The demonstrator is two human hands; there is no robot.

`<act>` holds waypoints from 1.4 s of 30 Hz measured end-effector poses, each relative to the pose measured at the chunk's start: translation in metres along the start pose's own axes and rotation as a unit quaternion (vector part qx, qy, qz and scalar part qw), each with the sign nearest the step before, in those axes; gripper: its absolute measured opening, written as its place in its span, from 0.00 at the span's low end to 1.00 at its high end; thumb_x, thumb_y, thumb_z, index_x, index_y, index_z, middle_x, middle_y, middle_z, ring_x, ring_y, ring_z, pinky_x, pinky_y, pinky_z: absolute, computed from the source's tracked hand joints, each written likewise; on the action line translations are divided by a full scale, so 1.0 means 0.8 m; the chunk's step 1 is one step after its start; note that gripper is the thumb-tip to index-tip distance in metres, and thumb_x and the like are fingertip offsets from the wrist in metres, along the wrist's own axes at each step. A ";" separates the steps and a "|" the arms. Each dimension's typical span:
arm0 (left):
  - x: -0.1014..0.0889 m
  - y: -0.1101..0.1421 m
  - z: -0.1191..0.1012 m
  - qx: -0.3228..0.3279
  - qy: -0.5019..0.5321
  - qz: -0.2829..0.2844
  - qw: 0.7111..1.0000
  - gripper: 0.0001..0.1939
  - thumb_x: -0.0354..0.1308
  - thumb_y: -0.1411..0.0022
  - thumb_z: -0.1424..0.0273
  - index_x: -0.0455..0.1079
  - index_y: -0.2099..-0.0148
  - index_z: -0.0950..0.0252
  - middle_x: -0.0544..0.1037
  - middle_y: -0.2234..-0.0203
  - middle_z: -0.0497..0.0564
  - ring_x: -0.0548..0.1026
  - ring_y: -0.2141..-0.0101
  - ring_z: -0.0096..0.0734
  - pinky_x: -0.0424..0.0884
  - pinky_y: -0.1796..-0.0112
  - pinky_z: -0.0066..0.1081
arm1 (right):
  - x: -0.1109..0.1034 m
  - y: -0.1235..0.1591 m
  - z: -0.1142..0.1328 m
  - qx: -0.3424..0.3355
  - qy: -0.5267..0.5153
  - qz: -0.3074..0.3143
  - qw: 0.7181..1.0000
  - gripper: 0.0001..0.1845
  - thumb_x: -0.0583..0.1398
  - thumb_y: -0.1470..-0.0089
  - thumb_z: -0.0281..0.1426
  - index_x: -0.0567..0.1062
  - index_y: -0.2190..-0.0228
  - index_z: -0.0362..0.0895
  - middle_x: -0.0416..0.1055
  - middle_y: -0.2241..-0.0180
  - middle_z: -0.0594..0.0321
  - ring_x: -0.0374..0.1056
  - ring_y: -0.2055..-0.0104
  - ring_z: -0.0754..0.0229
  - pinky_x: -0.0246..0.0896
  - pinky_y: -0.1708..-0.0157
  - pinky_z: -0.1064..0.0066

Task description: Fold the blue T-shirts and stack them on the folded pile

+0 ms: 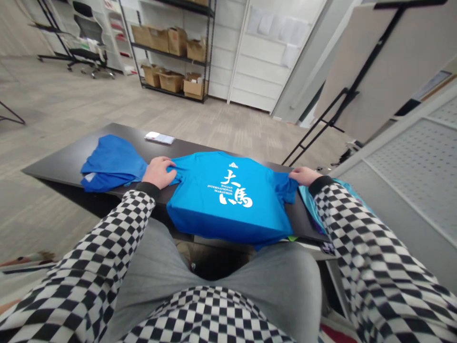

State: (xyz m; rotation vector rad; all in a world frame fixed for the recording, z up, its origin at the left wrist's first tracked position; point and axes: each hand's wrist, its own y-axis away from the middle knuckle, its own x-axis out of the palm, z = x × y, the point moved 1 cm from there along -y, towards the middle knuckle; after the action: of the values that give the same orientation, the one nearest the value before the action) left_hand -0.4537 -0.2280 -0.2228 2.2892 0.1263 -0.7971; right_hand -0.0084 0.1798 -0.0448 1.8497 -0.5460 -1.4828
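Observation:
A bright blue T-shirt (200,190) with white marathon lettering lies spread over the dark table, its hem hanging past the front edge toward my lap. My left hand (159,172) grips the sleeve on the left, thumb and fingers closed on the cloth. At the other side, my right hand (304,176) pinches the right sleeve. Just left of my left hand rests a bunched darker blue garment (112,159). Beside my right wrist is a teal garment (310,206), partly hidden by my forearm.
The dark table (71,155) stands before my knees. A white flat item (159,137) lies near its far edge. Beyond are a shelf rack with cardboard boxes (177,42) and an office chair (87,43). A pegboard panel (410,162) and a black-framed stand (352,90) rise at right.

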 end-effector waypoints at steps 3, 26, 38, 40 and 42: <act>0.001 0.000 0.000 0.000 0.007 0.001 1.000 0.19 0.60 0.38 0.66 0.87 0.48 0.63 0.81 0.42 0.60 0.74 0.37 0.58 0.67 0.30 0.50 | -0.018 -0.019 0.037 0.007 -0.029 0.093 0.995 0.09 0.64 0.36 0.34 0.83 0.64 0.44 0.76 0.74 0.60 0.72 0.75 0.55 0.73 0.68 0.62; -0.012 0.004 -0.029 -0.032 -0.015 0.027 0.999 0.16 0.60 0.36 0.65 0.86 0.51 0.61 0.83 0.45 0.58 0.76 0.41 0.56 0.71 0.36 0.50 | 0.163 -0.073 0.386 -0.182 -0.047 0.327 0.926 0.21 0.70 0.32 0.48 0.84 0.62 0.41 0.83 0.68 0.50 0.84 0.48 0.41 0.80 0.52 0.61; -0.022 0.005 -0.035 -0.049 -0.008 0.009 0.999 0.15 0.60 0.36 0.68 0.86 0.53 0.62 0.86 0.47 0.58 0.77 0.42 0.55 0.71 0.38 0.48 | 0.071 -0.090 0.257 -0.048 -0.160 0.249 0.954 0.10 0.64 0.25 0.37 0.79 0.52 0.42 0.84 0.60 0.52 0.79 0.73 0.58 0.76 0.75 0.69; -0.027 0.005 -0.034 -0.054 -0.008 -0.013 0.998 0.14 0.60 0.35 0.69 0.85 0.53 0.63 0.86 0.49 0.58 0.78 0.43 0.53 0.70 0.38 0.47 | 0.061 -0.083 0.226 -0.045 -0.115 0.230 0.965 0.09 0.64 0.27 0.33 0.81 0.51 0.42 0.84 0.60 0.52 0.78 0.73 0.58 0.75 0.75 0.69; -0.035 0.007 -0.035 -0.052 -0.007 -0.050 0.997 0.13 0.59 0.34 0.71 0.84 0.53 0.67 0.87 0.51 0.58 0.78 0.44 0.50 0.69 0.37 0.47 | 0.056 -0.070 0.200 -0.056 -0.066 0.218 0.972 0.10 0.63 0.28 0.31 0.82 0.49 0.41 0.85 0.59 0.52 0.79 0.71 0.58 0.76 0.72 0.69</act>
State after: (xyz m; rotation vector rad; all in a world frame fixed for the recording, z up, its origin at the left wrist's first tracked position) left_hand -0.4602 -0.2105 -0.1870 2.1938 0.2709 -0.8364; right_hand -0.1561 0.1453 -0.1333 1.4351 -0.8533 -1.3092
